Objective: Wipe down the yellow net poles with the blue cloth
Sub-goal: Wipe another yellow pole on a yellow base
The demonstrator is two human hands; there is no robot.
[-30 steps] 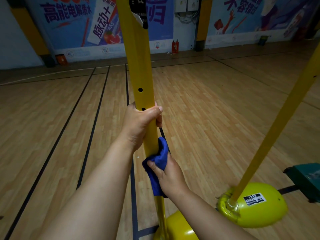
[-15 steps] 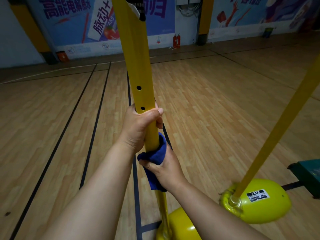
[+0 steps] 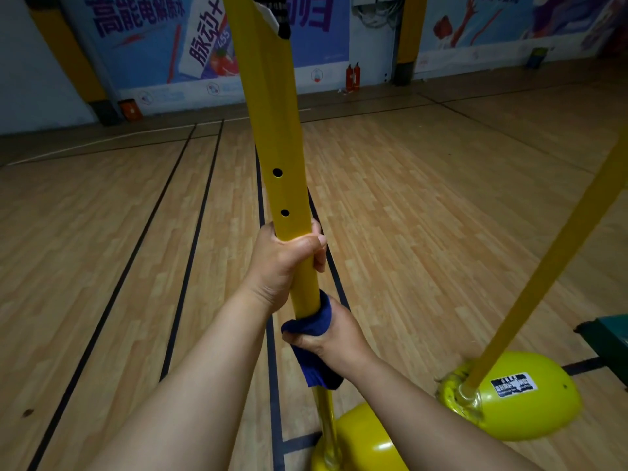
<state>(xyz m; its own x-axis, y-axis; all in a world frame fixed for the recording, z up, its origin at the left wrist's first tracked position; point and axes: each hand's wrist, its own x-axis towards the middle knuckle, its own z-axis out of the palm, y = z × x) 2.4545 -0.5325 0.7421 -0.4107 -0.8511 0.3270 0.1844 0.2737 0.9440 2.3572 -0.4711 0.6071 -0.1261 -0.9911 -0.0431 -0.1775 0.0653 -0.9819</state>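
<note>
A yellow net pole (image 3: 272,130) rises in front of me, with two small holes in its face. My left hand (image 3: 282,263) grips it just below the lower hole. Right underneath, my right hand (image 3: 326,334) holds the blue cloth (image 3: 312,321) wrapped around the pole, with a tail of cloth hanging below the fist. The pole runs down into a rounded yellow base (image 3: 360,443) at the bottom edge. A second yellow pole (image 3: 550,253) slants up at the right from its own yellow base (image 3: 530,402), which bears a black and white label.
Wooden court floor with black lines (image 3: 190,239) stretches all around. A dark green box (image 3: 608,345) sits at the right edge beside the second base. Two red fire extinguishers (image 3: 352,76) stand by the far wall under large posters.
My right hand has slid the blue cloth up the pole until it sits just under my left hand. My left hand has kept its grip.
</note>
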